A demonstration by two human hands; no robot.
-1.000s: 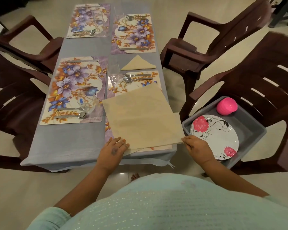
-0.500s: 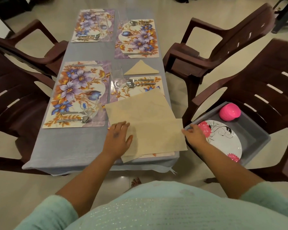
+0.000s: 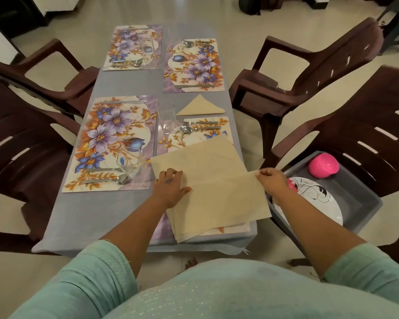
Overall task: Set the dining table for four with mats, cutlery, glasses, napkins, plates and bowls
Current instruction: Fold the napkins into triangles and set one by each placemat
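Both hands are set on a beige cloth napkin (image 3: 207, 180) spread over the near right floral placemat (image 3: 184, 138): the left hand (image 3: 169, 188) is pressed flat on its left side with fingers spread, while a folded-over corner is pinched by the right hand (image 3: 272, 181) at the right edge. A fork (image 3: 195, 122) and spoon (image 3: 197, 128) are laid beyond the napkin, and a finished triangle-folded napkin (image 3: 199, 107) is seen past them. Beside the table — on a brown chair (image 3: 364, 134) — a grey tray (image 3: 359, 199) is loaded with a floral plate (image 3: 313, 199) and a pink bowl (image 3: 323, 165).
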